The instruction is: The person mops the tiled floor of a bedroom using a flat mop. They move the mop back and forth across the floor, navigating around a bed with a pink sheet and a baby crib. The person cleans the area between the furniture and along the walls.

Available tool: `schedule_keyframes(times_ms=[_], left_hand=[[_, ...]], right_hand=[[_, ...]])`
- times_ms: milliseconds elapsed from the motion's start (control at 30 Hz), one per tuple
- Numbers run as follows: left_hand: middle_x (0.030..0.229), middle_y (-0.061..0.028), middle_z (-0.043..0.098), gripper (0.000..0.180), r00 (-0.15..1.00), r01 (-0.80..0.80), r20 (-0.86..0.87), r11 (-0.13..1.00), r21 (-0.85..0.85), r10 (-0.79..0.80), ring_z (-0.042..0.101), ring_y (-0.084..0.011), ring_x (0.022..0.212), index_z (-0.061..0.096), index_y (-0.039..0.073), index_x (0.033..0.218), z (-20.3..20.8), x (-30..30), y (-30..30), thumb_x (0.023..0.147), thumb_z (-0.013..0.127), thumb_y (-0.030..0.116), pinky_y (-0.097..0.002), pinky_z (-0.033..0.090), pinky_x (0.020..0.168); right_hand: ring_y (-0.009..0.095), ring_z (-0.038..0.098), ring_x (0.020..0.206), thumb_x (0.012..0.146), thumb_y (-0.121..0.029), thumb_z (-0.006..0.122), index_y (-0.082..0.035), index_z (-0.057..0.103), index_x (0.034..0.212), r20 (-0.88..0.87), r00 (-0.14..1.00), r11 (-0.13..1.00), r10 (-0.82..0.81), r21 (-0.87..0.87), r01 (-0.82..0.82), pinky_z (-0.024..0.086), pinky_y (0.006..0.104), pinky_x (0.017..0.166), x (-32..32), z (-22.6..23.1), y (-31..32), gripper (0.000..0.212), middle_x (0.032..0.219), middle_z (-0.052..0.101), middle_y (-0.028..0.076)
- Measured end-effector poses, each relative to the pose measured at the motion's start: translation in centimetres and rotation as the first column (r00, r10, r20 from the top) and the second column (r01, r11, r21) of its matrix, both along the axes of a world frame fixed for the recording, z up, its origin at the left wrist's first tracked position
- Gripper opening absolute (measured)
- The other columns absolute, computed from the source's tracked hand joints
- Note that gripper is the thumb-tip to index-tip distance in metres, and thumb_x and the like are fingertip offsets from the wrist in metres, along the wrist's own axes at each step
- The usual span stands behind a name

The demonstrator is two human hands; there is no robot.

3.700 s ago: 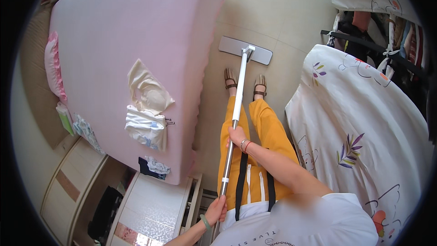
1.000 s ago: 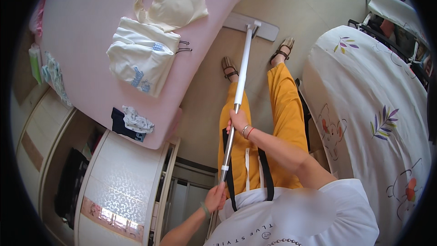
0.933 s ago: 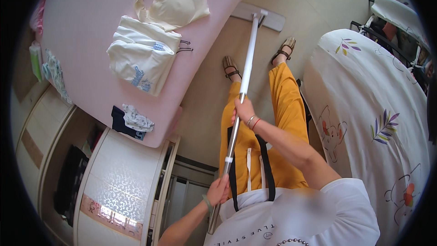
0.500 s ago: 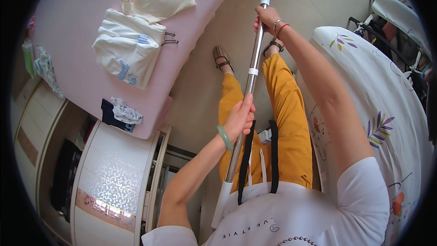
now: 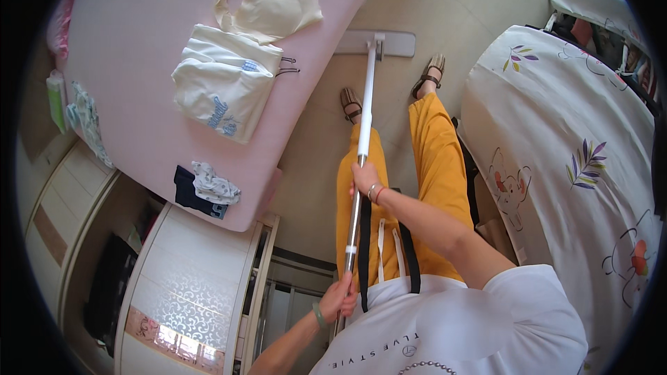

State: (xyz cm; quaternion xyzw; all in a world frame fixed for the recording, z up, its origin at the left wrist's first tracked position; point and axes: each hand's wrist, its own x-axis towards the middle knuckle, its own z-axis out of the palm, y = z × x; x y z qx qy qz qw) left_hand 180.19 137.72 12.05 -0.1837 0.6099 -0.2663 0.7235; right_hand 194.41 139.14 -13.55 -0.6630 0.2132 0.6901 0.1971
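Observation:
A flat mop [image 5: 367, 132] with a white and silver pole runs from beside my waist out toward the far floor. Its wide pale head [image 5: 397, 44] lies on the floor beyond my feet, with its left end beside or under the bed's edge. My right hand [image 5: 367, 178] is wrapped round the silver pole near its middle. Lower down, close to my left hip, my left hand [image 5: 338, 297] grips the same pole. The pole's near end is mostly hidden by that hand and my shirt.
On the left stands a pink-sheeted bed [image 5: 146, 35] holding folded white cloth [image 5: 226, 87], a cream garment [image 5: 271, 3] and small dark and patterned clothes [image 5: 215, 186]. A white patterned cover [image 5: 549, 132] drapes over something on the right. A sliding-door cabinet [image 5: 177, 271] stands at lower left. Tiled floor [image 5: 445, 0] runs between.
Both my hands have drawn back toward my body with the pole. The mop head, out of view before, now shows on the floor. The view has shifted slightly.

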Motion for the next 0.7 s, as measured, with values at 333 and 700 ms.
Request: schedule_keyframes(times_ms=[333,700], left_hand=[[0.05,0.0028,0.025,0.045,0.989,0.139,0.043,0.99,-0.001,-0.139,0.022,-0.0079,0.039,0.036,0.012,0.075,-1.0,0.6,1.0,0.092,0.03,0.053,-0.024,0.022,0.035],[0.052,0.0039,0.026,0.047,0.936,0.201,0.225,0.936,0.289,-0.271,0.022,-0.0062,0.039,0.034,0.012,0.076,-16.5,26.2,11.8,0.089,0.035,0.057,-0.0222,0.024,0.036]], right_hand=[[0.025,0.054,0.036,0.085,-0.016,0.042,0.001,0.04,0.072,-0.04,0.994,0.994,-0.103,0.021,0.104,0.045,0.0365,0.033,1.2,-0.6,-1.1,0.022,0.05,0.049,0.012],[0.022,0.054,0.041,0.082,-0.014,0.043,0.002,0.042,0.085,0.198,0.969,0.964,-0.147,0.248,0.096,0.05,0.0361,0.037,31.8,-12.5,13.5,0.016,0.058,0.051,0.01]])
